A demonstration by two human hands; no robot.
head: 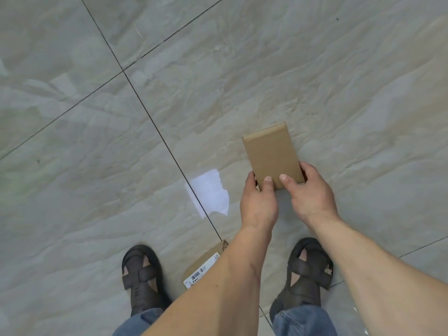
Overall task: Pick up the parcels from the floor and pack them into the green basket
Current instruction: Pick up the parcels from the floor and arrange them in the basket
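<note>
Head cam: 2 hands hold 1 box over the floor.
L hand (259, 202) & R hand (311, 194) both pinch the near end of the flat brown box (272, 154), thumbs on top, held up above the grey tiles (97, 166). A 2nd box (206, 265) w/ a white label lies on the floor between the sandals (141, 275), partly hidden by the L arm.

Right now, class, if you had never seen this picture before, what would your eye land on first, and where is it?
First, the plain brown cardboard parcel right of centre, gripped at its near end by the left hand and the right hand. Next, a second parcel with a barcode label lying on the tiled floor between the dark sandals, partly hidden by the left forearm.
</note>
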